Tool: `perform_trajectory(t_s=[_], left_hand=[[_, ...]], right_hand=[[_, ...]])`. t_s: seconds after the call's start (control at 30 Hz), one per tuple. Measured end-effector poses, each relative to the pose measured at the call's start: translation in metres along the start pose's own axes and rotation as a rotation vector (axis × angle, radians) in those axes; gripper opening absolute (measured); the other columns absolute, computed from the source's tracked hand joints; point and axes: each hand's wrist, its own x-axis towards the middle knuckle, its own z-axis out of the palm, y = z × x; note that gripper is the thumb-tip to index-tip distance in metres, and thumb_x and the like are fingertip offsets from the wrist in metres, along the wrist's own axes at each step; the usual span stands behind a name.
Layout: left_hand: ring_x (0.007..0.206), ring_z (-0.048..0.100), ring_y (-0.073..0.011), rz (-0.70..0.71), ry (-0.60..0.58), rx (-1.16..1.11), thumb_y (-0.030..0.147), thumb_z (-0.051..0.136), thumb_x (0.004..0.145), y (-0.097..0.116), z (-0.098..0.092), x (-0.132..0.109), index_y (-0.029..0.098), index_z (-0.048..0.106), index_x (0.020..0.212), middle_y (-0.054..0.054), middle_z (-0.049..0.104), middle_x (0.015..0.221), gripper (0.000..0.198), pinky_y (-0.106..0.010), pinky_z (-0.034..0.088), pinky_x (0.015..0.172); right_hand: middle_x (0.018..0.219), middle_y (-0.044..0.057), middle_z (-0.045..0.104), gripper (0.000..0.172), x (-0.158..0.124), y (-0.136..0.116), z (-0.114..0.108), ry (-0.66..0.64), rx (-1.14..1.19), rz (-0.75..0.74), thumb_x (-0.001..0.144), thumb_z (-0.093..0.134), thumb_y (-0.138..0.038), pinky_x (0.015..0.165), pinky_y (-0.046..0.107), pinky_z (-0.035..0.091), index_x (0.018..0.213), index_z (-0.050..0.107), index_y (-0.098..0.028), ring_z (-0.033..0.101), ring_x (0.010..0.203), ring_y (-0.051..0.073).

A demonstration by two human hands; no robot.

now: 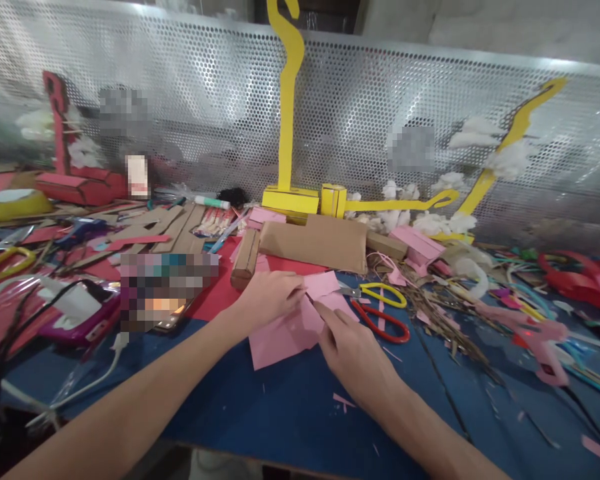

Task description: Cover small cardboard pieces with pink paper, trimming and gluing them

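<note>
Pink paper sheet (277,341), lying on blue tabletop (230,417). Left hand (275,297): curled fingers on sheet, pinch cannot be told. Right hand (347,340): grasping slim dark tool (309,298) over sheet. Right of sheet: yellow-and-red-handled scissors (363,291). Behind sheet: flat brown cardboard piece (315,247).

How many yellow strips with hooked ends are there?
3: an upright strip in the middle, a sideways strip just right of it, and a slanted strip farther right. Clutter may hide more.
</note>
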Motion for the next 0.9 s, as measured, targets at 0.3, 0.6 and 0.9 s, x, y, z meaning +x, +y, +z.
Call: perform_trajectory(t_s=[0.3, 0.6, 0.9], left_hand=[[0.066, 0.058, -0.0178, -0.038, -0.081, -0.316, 0.029, 0.055, 0.091, -0.012, 0.004, -0.002, 0.019, 0.058, 0.068, -0.002, 0.065, 0.070, 0.025, -0.028, 0.030, 0.059], [0.068, 0.054, -0.0165, -0.044, -0.101, -0.444, 0.023, 0.054, 0.080, -0.025, 0.007, 0.001, 0.018, 0.063, 0.079, -0.001, 0.064, 0.075, 0.011, -0.028, 0.034, 0.060], [0.072, 0.061, -0.0180, -0.055, -0.055, -0.514, 0.036, 0.049, 0.095, -0.028, 0.011, 0.005, 0.016, 0.067, 0.088, -0.003, 0.069, 0.079, 0.028, -0.028, 0.043, 0.065]], right_hand=[[0.095, 0.012, 0.073, 0.050, 0.000, 0.002, 0.003, 0.042, 0.017, 0.011, 0.095, 0.041, -0.011, 0.064, 0.030, 0.055, 0.140, 0.062, -0.013, 0.073, 0.076, 0.023], [0.104, 0.014, 0.075, 0.048, -0.001, 0.004, 0.002, 0.114, 0.086, 0.008, 0.096, 0.040, -0.012, 0.088, 0.040, 0.059, 0.139, 0.063, -0.015, 0.074, 0.101, 0.028], [0.102, 0.013, 0.075, 0.048, -0.005, 0.002, -0.003, 0.064, 0.063, -0.012, 0.096, 0.040, -0.011, 0.076, 0.034, 0.059, 0.138, 0.063, -0.014, 0.075, 0.090, 0.026]])
